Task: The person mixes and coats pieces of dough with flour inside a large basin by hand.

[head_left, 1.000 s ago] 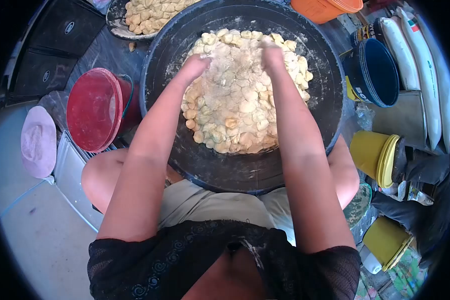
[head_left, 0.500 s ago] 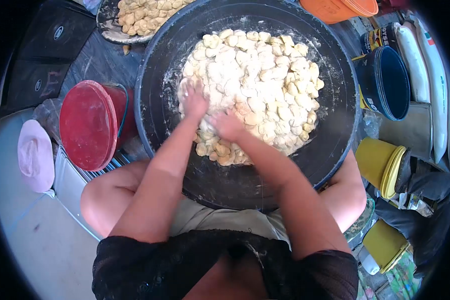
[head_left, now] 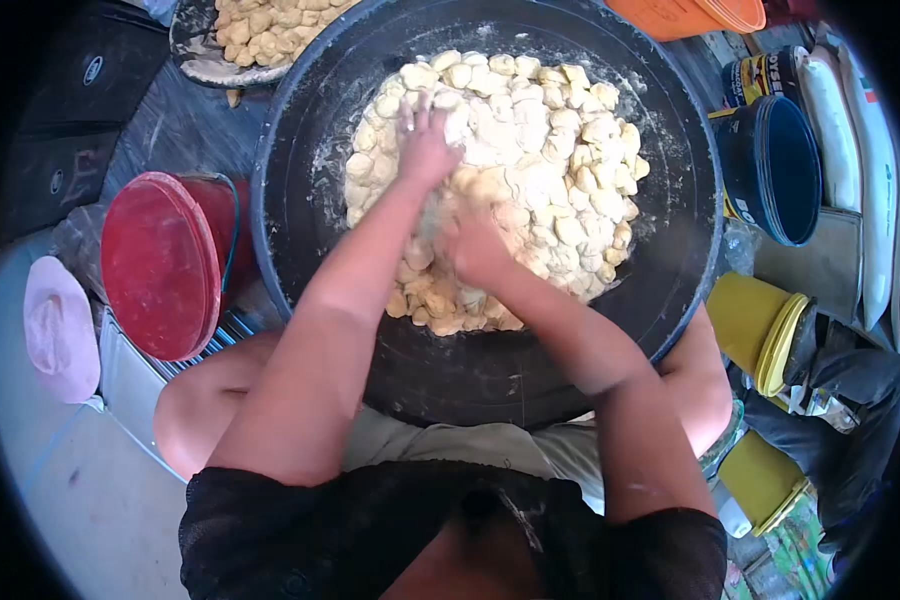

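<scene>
In the tub [head_left: 450, 385] lies a heap of pale lumps [head_left: 580, 180], the left hand [head_left: 430, 148] spread over it, the right hand [head_left: 477, 250] too blurred to tell its grip. Beyond the tub, one bowl [head_left: 198, 62] and one orange bucket [head_left: 675, 18] are cut off; two yellow buckets [head_left: 745, 318] sit to its right.

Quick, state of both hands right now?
Left hand: open, on the pale lumps.
Right hand: blurred at the lumps; open or closed, can't tell.

"OYSE" lettering [head_left: 767, 72] on pail [head_left: 742, 84], unreadable badges [head_left: 93, 70] on panels [head_left: 120, 65]
</scene>
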### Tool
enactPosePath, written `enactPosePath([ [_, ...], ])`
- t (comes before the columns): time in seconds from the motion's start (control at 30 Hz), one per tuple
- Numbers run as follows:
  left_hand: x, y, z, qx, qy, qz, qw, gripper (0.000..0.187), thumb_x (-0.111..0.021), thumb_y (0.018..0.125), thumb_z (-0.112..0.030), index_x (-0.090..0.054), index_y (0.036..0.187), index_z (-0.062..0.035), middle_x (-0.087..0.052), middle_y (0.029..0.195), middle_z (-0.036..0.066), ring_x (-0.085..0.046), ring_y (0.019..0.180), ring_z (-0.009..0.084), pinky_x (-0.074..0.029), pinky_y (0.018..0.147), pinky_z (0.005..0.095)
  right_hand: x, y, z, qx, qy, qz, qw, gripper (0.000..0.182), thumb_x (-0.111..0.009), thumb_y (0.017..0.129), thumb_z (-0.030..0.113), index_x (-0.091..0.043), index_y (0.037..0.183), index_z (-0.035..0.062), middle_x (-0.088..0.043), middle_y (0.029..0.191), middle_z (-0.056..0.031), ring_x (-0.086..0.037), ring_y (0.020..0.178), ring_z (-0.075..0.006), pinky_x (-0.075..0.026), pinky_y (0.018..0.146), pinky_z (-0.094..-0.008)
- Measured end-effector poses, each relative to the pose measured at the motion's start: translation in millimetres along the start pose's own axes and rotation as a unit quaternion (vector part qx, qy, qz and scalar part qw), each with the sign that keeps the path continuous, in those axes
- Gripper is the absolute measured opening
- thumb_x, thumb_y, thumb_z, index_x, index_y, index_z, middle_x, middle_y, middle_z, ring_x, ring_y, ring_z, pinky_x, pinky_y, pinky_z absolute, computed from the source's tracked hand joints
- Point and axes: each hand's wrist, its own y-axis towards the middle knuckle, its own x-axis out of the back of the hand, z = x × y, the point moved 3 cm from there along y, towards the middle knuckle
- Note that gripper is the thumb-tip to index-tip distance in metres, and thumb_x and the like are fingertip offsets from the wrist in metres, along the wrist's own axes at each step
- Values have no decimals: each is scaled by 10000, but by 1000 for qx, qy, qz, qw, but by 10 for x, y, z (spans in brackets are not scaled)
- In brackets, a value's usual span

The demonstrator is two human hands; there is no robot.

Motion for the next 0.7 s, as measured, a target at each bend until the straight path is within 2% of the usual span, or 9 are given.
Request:
enactPosePath([
  [0.1, -119, -317, 3, -45, 19, 33, 998, 511, -696, 769, -238, -501, 1224, -114, -433, 1347, 127, -309, 1328, 363, -260, 1064, 554, 229, -103, -153, 33, 328, 305, 893, 306, -567, 840, 207, -617, 1101, 54, -579, 1205, -200, -547, 1132, -336, -418, 970, -454],
  [0.17, -45, -637, 14, -49, 25, 84, 995, 491, -702, 761, -204, -507, 1203, -114, -475, 1273, 125, -378, 1274, 352, -314, 1036, 527, 247, 245, -635, -58, 298, 73, 950, 355, -623, 815, 297, -610, 1091, 75, -622, 1103, -188, -603, 990, -358, -461, 885, -413],
  [0.23, 38, -901, 84, 9, -108, 104, 989, 540, -720, 746, -196, -496, 1228, -99, -492, 1208, 126, -427, 1213, 351, -362, 999, 493, 364, 619, -1120, -131, 254, -118, 951, 419, -665, 809, 291, -584, 1182, 118, -561, 1244, -169, -537, 1146, -301, -462, 912, -431],
  [0.3, 70, -982, 181, 72, -185, 58, 978, 594, -736, 736, -213, -478, 1254, -79, -490, 1193, 134, -459, 1174, 356, -395, 975, 461, 416, 888, -1174, -207, 43, -253, 944, 452, -647, 820, 316, -554, 1229, 149, -509, 1306, -186, -445, 1247, -330, -399, 1002, -469],
  [0.37, 47, -968, 338, 136, -205, -48, 968, 657, -749, 731, -254, -455, 1284, -54, -470, 1228, 148, -475, 1158, 367, -414, 965, 432, 186, 1001, -894, -186, 29, -262, 947, 456, -631, 823, 321, -542, 1239, 158, -482, 1330, -191, -385, 1290, -356, -339, 1052, -490],
  [0.43, 12, -817, 552, 181, -119, -57, 975, 717, -768, 718, -338, -476, 1277, 0, -305, 1433, 179, -377, 1271, 373, -359, 1043, 425, -138, 908, -648, -122, 16, -234, 965, 447, -632, 815, 304, -544, 1229, 162, -486, 1317, -188, -377, 1292, -362, -308, 1079, -484],
  [0.5, -96, -743, 767, 102, -109, -18, 989, 714, -787, 690, -336, -516, 1250, 14, -231, 1503, 194, -295, 1340, 365, -317, 1086, 397, -360, 719, -405, -8, 0, -170, 985, 427, -651, 795, 265, -560, 1199, 162, -520, 1266, -175, -420, 1254, -347, -305, 1083, -450],
  [0.6, 69, -663, 812, 6, -133, 105, 986, 662, -797, 680, -312, -566, 1198, 31, -202, 1526, 203, -307, 1350, 340, -297, 1100, 367, 7, 446, -572, -15, 194, -7, 981, 285, -614, 832, 184, -595, 1114, 146, -572, 1148, -142, -482, 1185, -299, -370, 1025, -422],
  [0.7, 149, -596, 826, 22, -287, 182, 940, 558, -804, 680, -290, -618, 1092, 38, -267, 1502, 208, -381, 1314, 315, -340, 1064, 354, 79, 339, -1015, -89, 274, -198, 937, 224, -592, 813, 75, -618, 1031, 113, -602, 1017, -128, -573, 978, -311, -468, 873, -380],
])
